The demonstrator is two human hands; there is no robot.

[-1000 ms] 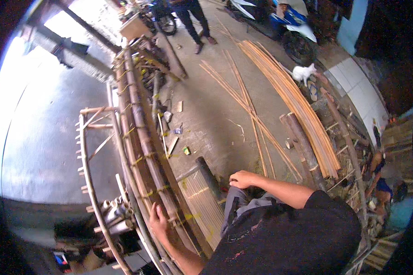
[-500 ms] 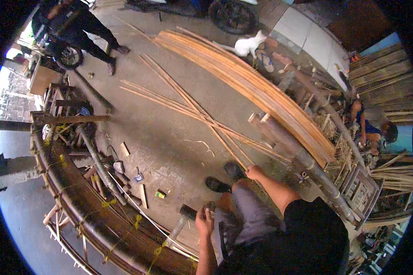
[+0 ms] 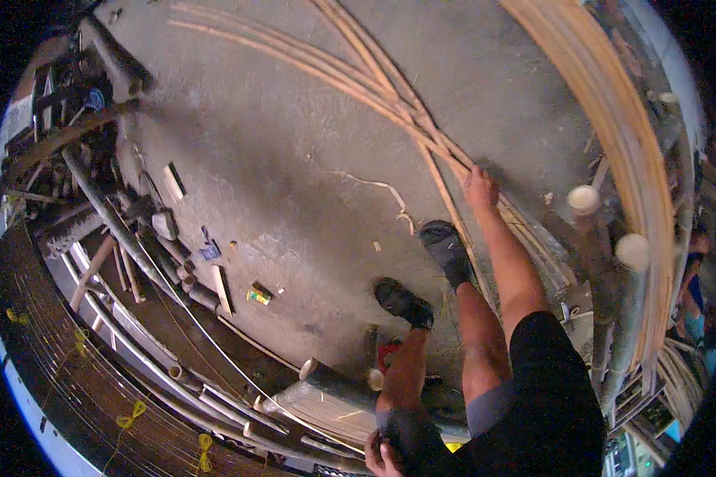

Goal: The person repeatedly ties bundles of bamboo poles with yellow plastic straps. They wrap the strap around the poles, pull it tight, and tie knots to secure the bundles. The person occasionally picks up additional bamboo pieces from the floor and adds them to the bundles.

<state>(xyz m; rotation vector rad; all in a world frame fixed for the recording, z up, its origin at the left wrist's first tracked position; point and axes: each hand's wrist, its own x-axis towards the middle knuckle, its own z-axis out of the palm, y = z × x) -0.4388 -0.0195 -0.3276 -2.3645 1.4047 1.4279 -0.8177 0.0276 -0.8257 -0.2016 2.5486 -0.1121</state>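
- Left edge of the frame: a curved frame of bamboo poles [image 3: 111,342] runs from upper left down to the bottom centre, bound at points with yellow ties [image 3: 129,418]
- Left of centre: short offcuts and small tools [image 3: 215,270] lie scattered on the concrete floor [image 3: 294,143] just beside the frame
- Bottom centre: the left hand [image 3: 382,455] sits low against the person's knee; only part of it shows, so whether it is closed or spread cannot be told
- Centre: two dark shoes [image 3: 426,274] stand on the floor, one ahead of the other
- Right of centre: the right hand [image 3: 480,188] reaches out at full arm's length, fingers curled down over a thin bamboo strip [image 3: 390,95] lying on the floor
- That strip belongs to a small bundle running from upper centre down toward the shoes
- Right side: a thick stack of long pale bamboo slats [image 3: 612,119] curves down the frame, well apart from the hand
- Beside the stack: two cut pole ends [image 3: 585,199] face upward
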